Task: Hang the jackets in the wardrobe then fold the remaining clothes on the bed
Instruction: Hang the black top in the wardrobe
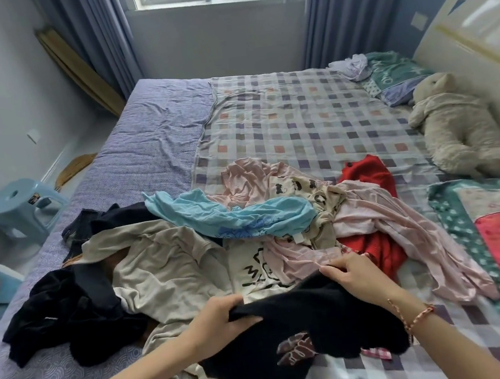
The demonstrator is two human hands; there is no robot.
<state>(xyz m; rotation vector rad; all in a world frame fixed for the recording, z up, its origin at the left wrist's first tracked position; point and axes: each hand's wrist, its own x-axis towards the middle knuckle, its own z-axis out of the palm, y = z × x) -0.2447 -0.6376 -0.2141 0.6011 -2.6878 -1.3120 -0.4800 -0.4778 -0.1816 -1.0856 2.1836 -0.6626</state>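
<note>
1. Holds a black garment [304, 323] bunched at the near edge of the bed [148, 132], with the lower part draped over the bedding there.
2. Clamps the left grip [223, 320] on the garment's upper edge, thumb over the cloth and fingers curled under.
3. Closes the right grip [355, 277] on the same edge further along toward the headboard side, fingers dug into the fabric; wears a red cord bracelet [413, 317] on that wrist.
4. Looks like the sorting step: pulling one piece free of the heap to judge jacket or foldable. Cannot tell which from here; shows only a patterned patch low on the black cloth.
5. Leaves the rest jumbled across the near half of the bed: a cream garment [164, 270] touching the held piece, a light-blue garment [232, 213] on top, a pink garment [378, 209] and a red garment [365, 170] toward the headboard side, and a second black heap [63, 310] toward the near foot-side corner. None folded.
6. Shows no wardrobe and no hanger, so probably early in the task.
7. Next calls for shaking the piece out to find collar and shoulders, then either carrying it off for hanging or laying it flat on the bare checked sheet beyond the pile.
8. Needs care not to drag the cream garment along.
</note>
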